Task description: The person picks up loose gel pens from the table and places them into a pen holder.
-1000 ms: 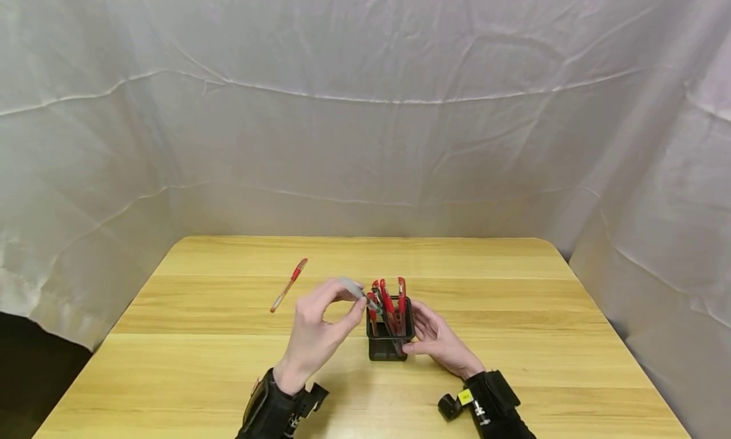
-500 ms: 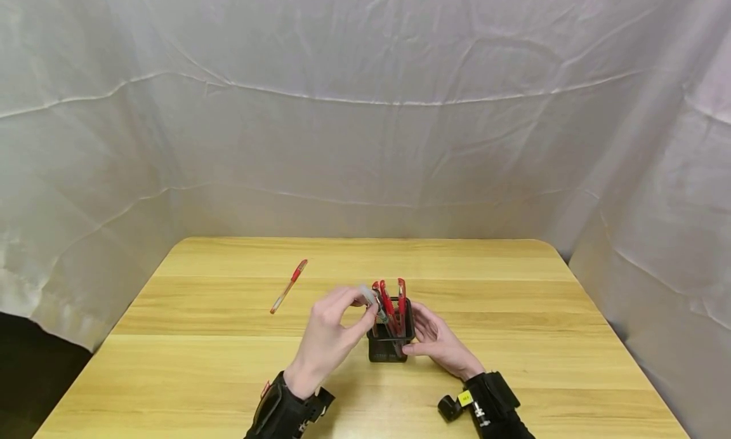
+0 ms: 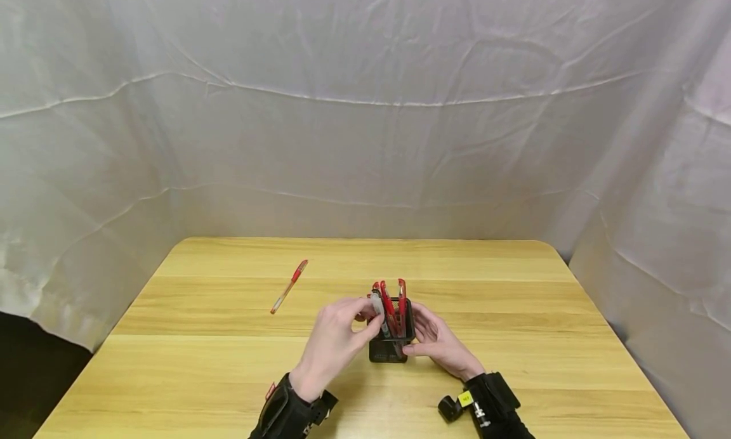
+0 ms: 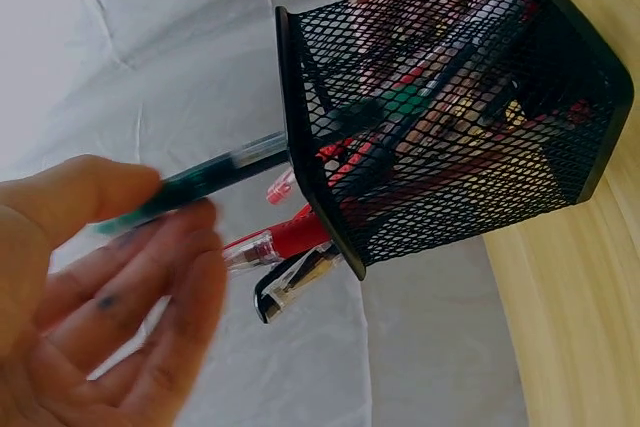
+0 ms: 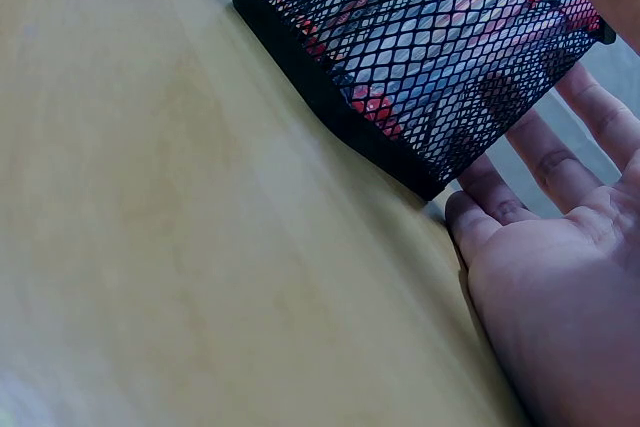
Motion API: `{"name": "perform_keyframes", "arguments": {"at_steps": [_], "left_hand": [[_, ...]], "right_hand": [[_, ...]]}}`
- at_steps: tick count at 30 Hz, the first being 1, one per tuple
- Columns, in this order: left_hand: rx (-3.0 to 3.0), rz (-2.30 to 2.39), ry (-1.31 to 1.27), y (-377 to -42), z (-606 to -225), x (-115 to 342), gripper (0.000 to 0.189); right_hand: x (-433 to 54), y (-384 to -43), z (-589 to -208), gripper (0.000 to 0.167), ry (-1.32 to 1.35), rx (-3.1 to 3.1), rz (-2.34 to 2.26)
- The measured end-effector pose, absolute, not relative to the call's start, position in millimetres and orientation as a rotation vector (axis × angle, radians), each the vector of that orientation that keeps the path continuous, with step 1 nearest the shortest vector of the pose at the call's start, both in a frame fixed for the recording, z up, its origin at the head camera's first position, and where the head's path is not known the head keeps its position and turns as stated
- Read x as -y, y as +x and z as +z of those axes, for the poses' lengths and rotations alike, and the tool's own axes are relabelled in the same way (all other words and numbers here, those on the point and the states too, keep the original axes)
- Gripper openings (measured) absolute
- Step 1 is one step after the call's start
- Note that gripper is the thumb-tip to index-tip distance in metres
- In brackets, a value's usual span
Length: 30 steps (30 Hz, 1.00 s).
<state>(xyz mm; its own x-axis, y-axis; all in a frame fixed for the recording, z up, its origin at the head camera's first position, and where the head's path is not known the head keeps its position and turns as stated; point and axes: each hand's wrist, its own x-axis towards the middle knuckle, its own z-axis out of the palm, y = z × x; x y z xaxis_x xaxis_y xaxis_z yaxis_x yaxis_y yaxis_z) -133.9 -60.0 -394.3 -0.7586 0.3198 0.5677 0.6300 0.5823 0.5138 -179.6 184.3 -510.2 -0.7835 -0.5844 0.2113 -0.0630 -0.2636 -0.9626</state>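
A black mesh pen holder [image 3: 388,351] stands on the table with several pens in it. My left hand [image 3: 337,334] pinches a dark green pen [image 4: 205,179] between thumb and fingers, at the holder's left side. In the left wrist view, the pen's far part is inside the mesh, seen through it. From the right, my right hand [image 3: 442,342] holds the pen holder, its thumb on the near side and its fingers round the far side. Red pens [image 3: 402,299] and a black-capped pen [image 4: 290,282] stick out above the rim.
A lone red pen [image 3: 289,287] lies on the wooden table [image 3: 200,363], left of and beyond the holder. Grey-white cloth [image 3: 365,141] hangs behind the table and along its sides.
My left hand has moved right and slightly down, bringing the pen from a slant over the rim to steeper and deeper in the holder. The right hand and holder have stayed put.
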Motion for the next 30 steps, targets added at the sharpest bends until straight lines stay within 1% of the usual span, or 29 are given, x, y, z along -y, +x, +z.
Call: {"name": "perform_keyframes", "arguments": {"at_steps": [2, 6, 10, 14, 18, 25, 30], "left_hand": [[2.503, -1.012, -0.741, -133.4, -393.5, 61.7, 0.002], [2.704, -1.063, -0.631, -133.0, -390.5, 68.8, 0.014], [2.765, -1.105, -0.54, -134.6, -386.8, 80.3, 0.019], [2.805, -1.123, -0.505, -139.9, -387.3, 92.2, 0.015], [2.833, -1.173, -0.399, -151.3, -395.8, 105.8, 0.012], [2.845, -1.193, -0.216, -173.5, -432.6, 136.6, 0.034], [2.823, -1.142, -0.188, -179.6, -442.9, 150.7, 0.043]], "right_hand": [[-183.9, -179.5, -510.4, 0.083, -0.789, -1.65, -2.108], [-183.9, -178.8, -510.3, 0.085, -0.782, -1.666, -2.098], [-184.4, -178.2, -509.6, 0.086, -0.768, -1.665, -2.096], [-185.2, -178.2, -508.9, 0.087, -0.76, -1.658, -2.099], [-185.6, -179.4, -509.3, 0.086, -0.772, -1.644, -2.108], [-185.7, -178.1, -509.6, 0.087, -0.761, -1.652, -2.102], [-186.2, -177.6, -509.0, 0.088, -0.743, -1.658, -2.095]]}}
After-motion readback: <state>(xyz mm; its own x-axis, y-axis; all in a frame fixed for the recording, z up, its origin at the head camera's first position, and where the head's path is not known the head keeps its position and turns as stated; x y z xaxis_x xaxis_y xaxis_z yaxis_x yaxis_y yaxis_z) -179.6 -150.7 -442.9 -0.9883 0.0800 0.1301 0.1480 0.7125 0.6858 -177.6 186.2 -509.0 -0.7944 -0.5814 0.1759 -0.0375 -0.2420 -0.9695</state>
